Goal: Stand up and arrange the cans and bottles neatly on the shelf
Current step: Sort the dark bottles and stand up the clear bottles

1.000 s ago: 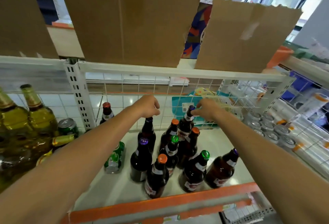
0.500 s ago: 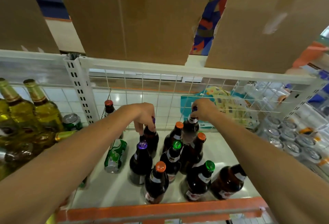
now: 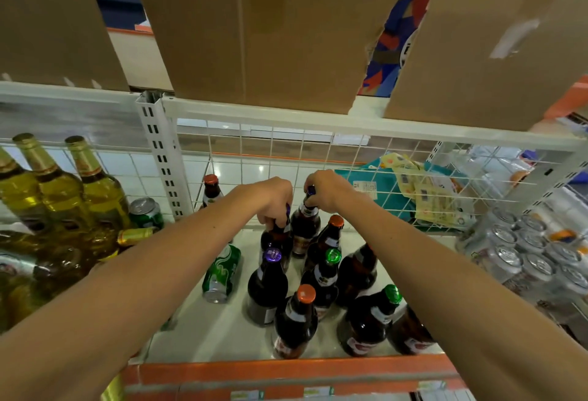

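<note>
Two hands: left hand (image 3: 275,201) clamped on the neck of a dark brown glass bottle (image 3: 277,241); right hand (image 3: 327,192) pinching the top of a rear purple-capped brown glass bottle (image 3: 304,228), both upright at the back of the white metal shelf (image 3: 216,333).
Clink risk: held bottles stand just beside each other; a swing could knock them together.
Neighbour: orange-capped brown glass bottle (image 3: 327,240) crowds in and could topple.
Stray: green drinks can (image 3: 222,273) lies on its side, free to roll.

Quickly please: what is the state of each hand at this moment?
Left hand: grips the neck of the left dark brown glass bottle.
Right hand: grips the top of the right dark brown glass bottle.
</note>
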`<state>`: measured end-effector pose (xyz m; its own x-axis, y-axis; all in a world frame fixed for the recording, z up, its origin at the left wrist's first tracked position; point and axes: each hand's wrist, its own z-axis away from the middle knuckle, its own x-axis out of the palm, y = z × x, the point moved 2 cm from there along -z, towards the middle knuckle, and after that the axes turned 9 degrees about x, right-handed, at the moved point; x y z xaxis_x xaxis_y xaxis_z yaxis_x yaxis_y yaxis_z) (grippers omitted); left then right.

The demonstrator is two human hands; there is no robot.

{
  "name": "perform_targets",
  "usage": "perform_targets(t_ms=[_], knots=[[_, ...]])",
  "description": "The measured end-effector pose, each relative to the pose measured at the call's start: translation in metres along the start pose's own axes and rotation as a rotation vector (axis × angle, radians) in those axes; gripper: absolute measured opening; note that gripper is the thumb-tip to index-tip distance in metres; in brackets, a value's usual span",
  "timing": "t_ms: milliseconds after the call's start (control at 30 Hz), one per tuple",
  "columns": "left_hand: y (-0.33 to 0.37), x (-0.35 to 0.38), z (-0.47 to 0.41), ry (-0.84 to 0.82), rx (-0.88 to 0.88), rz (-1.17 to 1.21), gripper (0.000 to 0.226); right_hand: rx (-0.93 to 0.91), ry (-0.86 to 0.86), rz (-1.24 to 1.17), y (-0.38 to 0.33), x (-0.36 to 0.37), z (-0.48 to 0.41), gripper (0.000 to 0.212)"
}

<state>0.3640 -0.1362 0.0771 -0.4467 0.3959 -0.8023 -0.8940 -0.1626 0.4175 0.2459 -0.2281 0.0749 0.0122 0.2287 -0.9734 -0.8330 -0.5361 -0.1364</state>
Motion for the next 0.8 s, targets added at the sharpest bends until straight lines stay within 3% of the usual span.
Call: perform_targets(t_ms=[200,400,467,533,633,733,800], knots=[[0.009,-0.006,0.007,0.085,0.052,-0.162,0.04,0.028,-0.032,0.002,-0.003,-0.006,0.004,0.042],[0.065,-0.022,0.02,0.578,0.282,-0.091,0.021,0.137,-0.025,-0.036,0.049,-0.037,0.039,0.05],[0.096,-0.017,0.019,0.655,0.38,-0.004,0.02,0.186,-0.099,0.023,0.078,-0.046,0.071,0.049],[0.128,-0.004,0.011,0.57,0.454,0.03,0.019,0.238,-0.175,0.121,0.102,-0.049,0.109,0.046],[0.171,0.025,0.003,0.316,0.56,-0.007,0.021,0.376,-0.322,0.212,0.138,-0.04,0.151,0.052],[0.205,0.052,0.01,0.079,0.648,-0.103,0.03,0.529,-0.478,0.065,0.17,-0.016,0.182,0.057],[0.217,0.07,0.018,-0.094,0.627,-0.305,0.043,0.575,-0.455,-0.086,0.176,-0.002,0.196,0.047]])
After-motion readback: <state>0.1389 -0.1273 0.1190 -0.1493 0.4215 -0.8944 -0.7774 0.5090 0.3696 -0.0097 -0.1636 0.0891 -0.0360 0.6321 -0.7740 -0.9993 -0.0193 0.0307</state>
